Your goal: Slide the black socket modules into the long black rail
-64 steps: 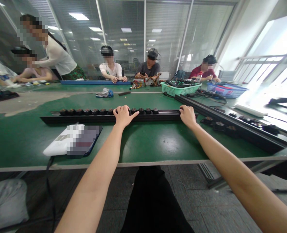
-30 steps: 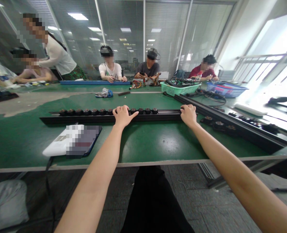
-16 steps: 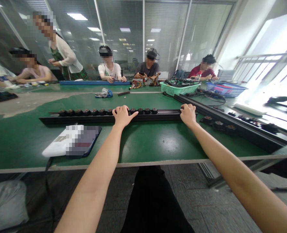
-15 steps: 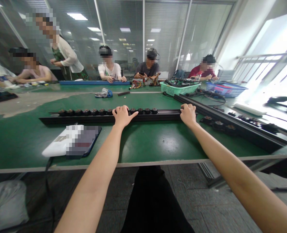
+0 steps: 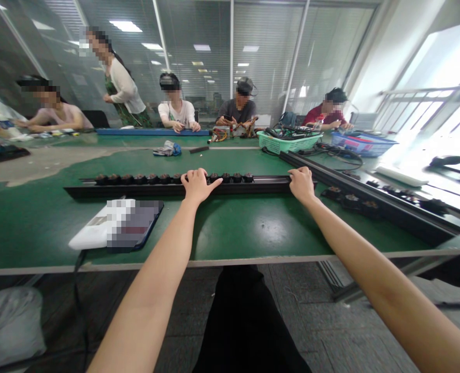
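Note:
A long black rail (image 5: 253,187) lies crosswise on the green table, with a row of round black parts (image 5: 153,179) along its top. My left hand (image 5: 197,186) rests over the middle of this rail, fingers bent across it and thumb stretched to the right along the row. What lies beneath its palm is hidden. At the rail's right end, my right hand (image 5: 302,184) is closed, fingers curled over the edge. Its fingertips are partly hidden.
A second black rail (image 5: 385,199) runs diagonally at the right, with loose round black parts (image 5: 352,201) beside it. A white device (image 5: 92,233) and a phone (image 5: 152,223) lie front left. Behind are a green basket (image 5: 288,142), a blue basket (image 5: 364,144) and several people.
My right index finger has lifted and straightened slightly to the left. My left hand and the rail stay in place. In the background, the standing person has moved right and straightened up.

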Demonstrator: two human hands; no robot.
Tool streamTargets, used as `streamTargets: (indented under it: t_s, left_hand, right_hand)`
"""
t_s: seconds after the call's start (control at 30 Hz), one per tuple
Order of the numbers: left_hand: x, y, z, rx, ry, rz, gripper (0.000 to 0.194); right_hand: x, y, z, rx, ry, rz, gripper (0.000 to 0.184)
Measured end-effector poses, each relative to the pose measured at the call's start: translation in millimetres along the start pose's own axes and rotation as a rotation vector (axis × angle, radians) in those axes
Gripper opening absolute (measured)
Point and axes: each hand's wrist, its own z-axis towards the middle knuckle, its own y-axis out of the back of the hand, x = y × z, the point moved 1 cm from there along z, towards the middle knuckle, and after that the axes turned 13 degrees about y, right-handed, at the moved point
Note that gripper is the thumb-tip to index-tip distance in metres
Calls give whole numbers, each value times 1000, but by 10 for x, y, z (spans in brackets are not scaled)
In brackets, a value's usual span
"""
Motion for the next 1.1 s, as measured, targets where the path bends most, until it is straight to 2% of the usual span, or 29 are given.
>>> streamTargets:
  t_s: [0.47, 0.77, 1.1]
  left_hand:
    - [-4, 1, -6, -2, -3, -4, 49]
    - [-3, 4, -10, -2, -3, -10, 49]
    - [5, -6, 0, -4, -8, -8, 50]
  right_hand:
    - [-20, -32, 6, -23, 11, 3, 44]
    - [-137, 13, 9, -4, -68, -10, 43]
    - [-149, 44, 7, -30, -75, 9, 45]
